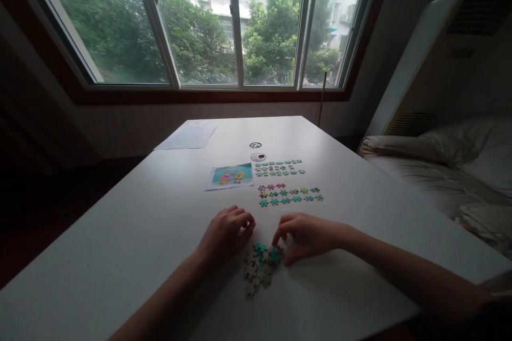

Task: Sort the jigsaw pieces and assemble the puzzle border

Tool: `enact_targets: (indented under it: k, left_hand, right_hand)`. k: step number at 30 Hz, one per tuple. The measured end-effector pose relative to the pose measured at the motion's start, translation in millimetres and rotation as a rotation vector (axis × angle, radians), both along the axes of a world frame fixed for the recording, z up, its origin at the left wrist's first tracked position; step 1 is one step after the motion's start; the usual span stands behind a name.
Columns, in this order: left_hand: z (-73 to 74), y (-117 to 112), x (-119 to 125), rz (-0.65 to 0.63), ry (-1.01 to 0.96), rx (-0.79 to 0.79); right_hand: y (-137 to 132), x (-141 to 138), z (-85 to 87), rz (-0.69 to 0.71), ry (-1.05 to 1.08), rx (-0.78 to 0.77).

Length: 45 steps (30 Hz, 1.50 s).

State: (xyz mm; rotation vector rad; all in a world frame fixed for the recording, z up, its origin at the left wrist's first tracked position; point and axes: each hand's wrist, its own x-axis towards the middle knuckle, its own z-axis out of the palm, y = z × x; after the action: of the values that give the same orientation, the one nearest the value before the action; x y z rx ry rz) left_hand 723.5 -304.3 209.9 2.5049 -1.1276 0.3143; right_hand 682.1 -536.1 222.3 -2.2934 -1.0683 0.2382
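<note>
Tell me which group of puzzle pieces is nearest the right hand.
The jumbled heap, just beside the right hand; the upper rows and lower rows are lined up, farther off.

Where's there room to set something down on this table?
The white table is bare left of the left hand and picture card, nearer than the paper sheet. Another free patch lies between the puzzle-piece rows, right arm and table's right edge. Crowded: the loose pile near the right hand, and the rows beside the card.
</note>
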Motion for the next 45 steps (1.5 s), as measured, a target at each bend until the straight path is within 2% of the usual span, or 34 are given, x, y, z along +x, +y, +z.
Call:
enact_targets:
  k: [11,15,22,31,34,45]
  left_hand:
    - [-2.7,-8.5,-11.9,-0.065,-0.003,-0.039]
    - [-3.7,-14.6,-15.7,-0.083,0.068,-0.105]
    - [0.8,-19.7,-21.0,-0.113,0.204,-0.16]
    - [-3.8,-27.6,-21.8,-0.088,0.338,-0.33]
    - [-1.3,-27.1,-20.5,-0.048,0.368,-0.371]
    - [4.8,-29.5,-21.0,-0.007,0.382,-0.388]
  right_hand:
    - [-5.4,5.4,-4.0,-0.145,-0.027,0.016]
    - [-3.8,2.2,-3.0,-0.163,0.051,0.051]
    - [-1.1,2.2,-3.6,-0.209,-0.012,0.216]
    - [5.7,-1.4,-1.3,-0.319,-0.043,0.347]
    - [4.8,-1.4,-2.1,-0.36,-0.15,0.342]
    - [0.2,-2.9,-1.3,-0.309,-0.439,0.19]
